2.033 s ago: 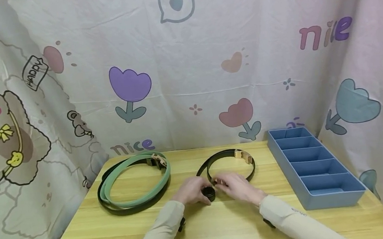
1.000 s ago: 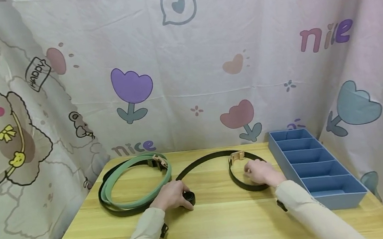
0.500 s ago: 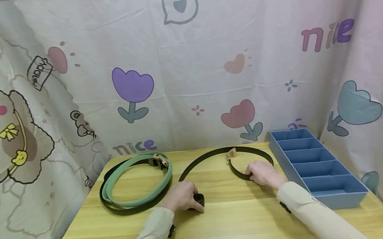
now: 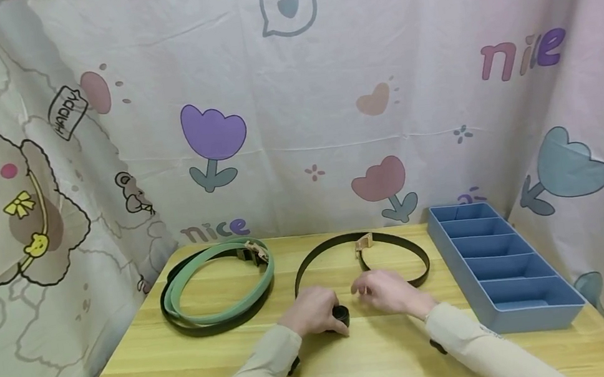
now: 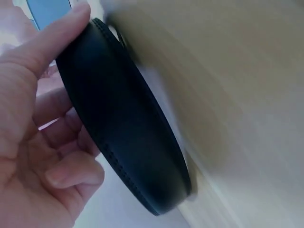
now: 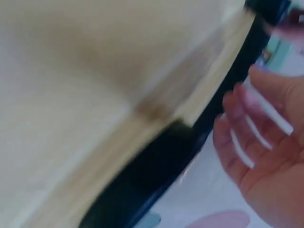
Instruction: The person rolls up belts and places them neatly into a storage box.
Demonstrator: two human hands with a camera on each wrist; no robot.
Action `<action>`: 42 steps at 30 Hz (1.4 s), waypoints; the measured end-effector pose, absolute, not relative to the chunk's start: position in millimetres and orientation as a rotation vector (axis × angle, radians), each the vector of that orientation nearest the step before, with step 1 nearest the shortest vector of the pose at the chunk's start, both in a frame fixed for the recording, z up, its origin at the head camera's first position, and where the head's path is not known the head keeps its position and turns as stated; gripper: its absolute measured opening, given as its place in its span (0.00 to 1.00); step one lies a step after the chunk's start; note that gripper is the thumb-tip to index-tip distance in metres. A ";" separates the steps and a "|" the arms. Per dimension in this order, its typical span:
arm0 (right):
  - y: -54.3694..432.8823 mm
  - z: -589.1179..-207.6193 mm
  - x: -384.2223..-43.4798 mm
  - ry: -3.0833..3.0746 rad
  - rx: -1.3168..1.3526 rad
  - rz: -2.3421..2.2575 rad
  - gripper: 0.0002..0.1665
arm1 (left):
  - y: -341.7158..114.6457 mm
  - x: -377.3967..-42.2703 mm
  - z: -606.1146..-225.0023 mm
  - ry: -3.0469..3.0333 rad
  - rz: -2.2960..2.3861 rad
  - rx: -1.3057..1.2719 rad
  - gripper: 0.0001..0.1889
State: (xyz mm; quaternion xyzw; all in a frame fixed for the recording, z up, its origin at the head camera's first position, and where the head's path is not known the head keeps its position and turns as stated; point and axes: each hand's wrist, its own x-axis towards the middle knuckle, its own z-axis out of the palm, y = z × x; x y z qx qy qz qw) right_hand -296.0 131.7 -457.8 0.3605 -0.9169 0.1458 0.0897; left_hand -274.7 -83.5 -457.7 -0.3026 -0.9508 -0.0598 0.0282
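Note:
A black belt (image 4: 331, 239) curves across the middle of the table, with a gold buckle (image 4: 364, 242) on its strap at the back. My left hand (image 4: 317, 311) grips the rolled-up end (image 4: 341, 314) of this belt. In the left wrist view, thumb and fingers hold the dark stitched roll (image 5: 118, 118) on edge. To the right of the roll, my right hand (image 4: 387, 291) hovers over the belt's front curve and covers part of it. The right wrist view shows that hand's fingers (image 6: 232, 137) loosely bent beside the blurred strap (image 6: 142, 180), with nothing held.
On the left of the table lie a looped green belt (image 4: 227, 316) and another black belt (image 4: 206, 332), stacked together with metal buckles at the back. A blue divided box (image 4: 533, 318) with several compartments stands along the right side. A printed curtain (image 4: 290, 89) hangs behind the table.
Left hand has shifted right with the rolled end. Right hand, first near the roll, went out to the belt's right loop, touched the strap, then came back left toward the roll. Buckle has moved left.

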 end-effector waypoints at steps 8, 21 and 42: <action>128.6 -468.6 -290.4 -2.654 1.256 0.524 0.11 | -66.7 -276.0 -461.7 -2.871 -0.069 -0.801 0.27; 119.7 -472.3 -286.9 -2.530 1.497 0.340 0.03 | -65.3 -282.1 -464.1 -2.828 -0.176 -0.914 0.22; 121.5 -469.8 -288.2 -2.522 1.545 0.412 0.06 | -70.7 -289.4 -459.6 -2.965 -0.252 -0.885 0.20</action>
